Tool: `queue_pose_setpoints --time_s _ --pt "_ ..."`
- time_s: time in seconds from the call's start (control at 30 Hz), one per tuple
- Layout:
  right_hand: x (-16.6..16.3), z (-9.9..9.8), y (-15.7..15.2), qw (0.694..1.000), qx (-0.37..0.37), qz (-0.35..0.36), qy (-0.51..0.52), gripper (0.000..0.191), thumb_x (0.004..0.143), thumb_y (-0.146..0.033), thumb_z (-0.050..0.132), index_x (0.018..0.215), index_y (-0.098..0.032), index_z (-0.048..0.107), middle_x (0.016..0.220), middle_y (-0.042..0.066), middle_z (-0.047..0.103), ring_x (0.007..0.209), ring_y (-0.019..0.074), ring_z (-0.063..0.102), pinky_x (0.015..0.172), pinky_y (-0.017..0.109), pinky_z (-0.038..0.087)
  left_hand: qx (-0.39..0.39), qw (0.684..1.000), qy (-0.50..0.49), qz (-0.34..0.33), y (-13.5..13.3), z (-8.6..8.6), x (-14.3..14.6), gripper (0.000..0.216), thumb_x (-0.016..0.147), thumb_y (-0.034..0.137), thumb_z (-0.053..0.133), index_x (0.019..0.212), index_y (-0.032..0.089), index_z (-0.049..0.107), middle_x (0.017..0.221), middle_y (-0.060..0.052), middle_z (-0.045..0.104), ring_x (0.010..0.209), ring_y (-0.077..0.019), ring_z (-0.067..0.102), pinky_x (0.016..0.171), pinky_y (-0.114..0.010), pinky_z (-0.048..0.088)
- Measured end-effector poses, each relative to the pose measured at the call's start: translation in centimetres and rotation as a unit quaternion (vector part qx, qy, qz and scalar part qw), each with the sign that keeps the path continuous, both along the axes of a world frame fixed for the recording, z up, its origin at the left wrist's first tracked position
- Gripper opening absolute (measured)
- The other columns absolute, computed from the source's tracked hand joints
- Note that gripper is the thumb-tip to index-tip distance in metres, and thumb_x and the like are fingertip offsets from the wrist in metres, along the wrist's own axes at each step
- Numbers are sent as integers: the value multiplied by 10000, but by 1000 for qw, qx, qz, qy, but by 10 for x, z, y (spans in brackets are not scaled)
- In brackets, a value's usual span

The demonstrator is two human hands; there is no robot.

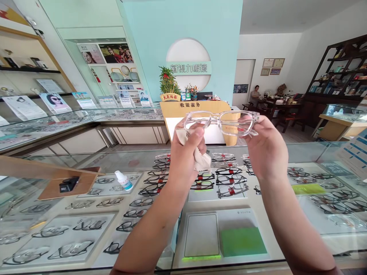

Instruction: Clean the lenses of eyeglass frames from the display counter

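A pair of clear-framed eyeglasses [215, 119] is held up level above the glass display counter, with its temples folded behind the lenses. My left hand [187, 147] pinches the left lens, the thumb on the near side. A beige cleaning cloth [202, 159] is bunched in the same hand and hangs below the thumb. At the other end of the frame, my right hand [265, 143] grips the hinge corner between thumb and fingers. Part of the cloth is hidden behind my left thumb and palm.
Below the glass lie rows of spectacles [231, 179]. A white spray bottle [124, 180] stands left, near a wooden board [69, 185] with a small black object. A green box [243, 241] lies in front. Beyond are a cashier desk [197, 109] and a seated person [255, 93].
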State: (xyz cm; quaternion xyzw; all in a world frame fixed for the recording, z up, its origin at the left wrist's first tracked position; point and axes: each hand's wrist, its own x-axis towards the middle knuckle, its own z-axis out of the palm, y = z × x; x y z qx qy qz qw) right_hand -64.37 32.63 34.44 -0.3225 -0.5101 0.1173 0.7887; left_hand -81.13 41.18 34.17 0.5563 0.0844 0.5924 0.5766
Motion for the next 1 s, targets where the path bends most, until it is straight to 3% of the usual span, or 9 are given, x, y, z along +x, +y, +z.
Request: queue_pose_setpoints --time_s 0.1,0.23,0.33,0.43,0.6,0.7,0.8,1.0 --pt "-2 -4 3 996 2 -44 -83 159 949 -338 771 1105 -340 805 1189 9 787 1132 240 721 973 447 593 -114 982 11 -151 -3 9 -1 531 768 578 959 1065 234 684 1146 -57 746 569 -33 438 404 -177 331" --pt "-4 -6 6 975 62 -87 -195 190 973 -303 796 1150 -371 813 1249 6 785 1239 254 701 1045 491 580 -230 926 10 -300 -6 12 0 404 876 478 907 1093 196 715 1037 -57 758 532 -16 443 385 -124 315" --pt "-2 -4 5 962 88 -111 -232 161 993 -276 785 1127 -358 821 1244 10 795 1258 269 720 1129 552 558 -300 878 -1 -373 -7 12 1 280 1015 426 762 1094 164 706 925 -45 743 512 -17 496 396 -107 348" --pt "-1 -3 3 956 95 -109 -256 149 999 -267 785 1113 -356 820 1234 2 810 1263 286 735 1162 590 540 -350 844 1 -407 -6 12 0 302 1102 438 620 1128 148 702 871 -43 729 484 -29 519 387 -119 360" --pt "-3 -3 0 954 106 -96 -262 147 1014 -250 763 1112 -349 806 1173 -2 822 1226 271 746 1096 541 580 -366 834 43 -411 -7 11 1 371 1110 502 601 1085 143 688 830 -44 715 453 -31 491 371 -124 318" --pt "-1 -2 -2 953 128 -124 -247 130 1011 -245 766 1096 -338 798 1129 -5 816 1150 251 753 1071 519 582 -338 862 84 -367 -9 10 5 418 1006 569 758 1073 167 664 863 -38 714 460 -31 477 382 -137 297" --pt "6 2 -6 952 132 -147 -232 63 1011 -291 779 1066 -321 788 1085 4 801 1106 249 751 1058 517 587 -313 903 98 -278 -11 12 6 531 854 597 909 1053 200 617 875 -8 686 479 -33 479 411 -156 303" --pt "23 10 -19 959 97 -157 -216 88 991 -380 824 1008 -297 800 1023 10 798 1066 245 761 1047 509 603 -257 943 90 -192 -12 29 -12 601 803 658 919 1049 230 575 834 30 602 484 -37 432 422 -183 274"
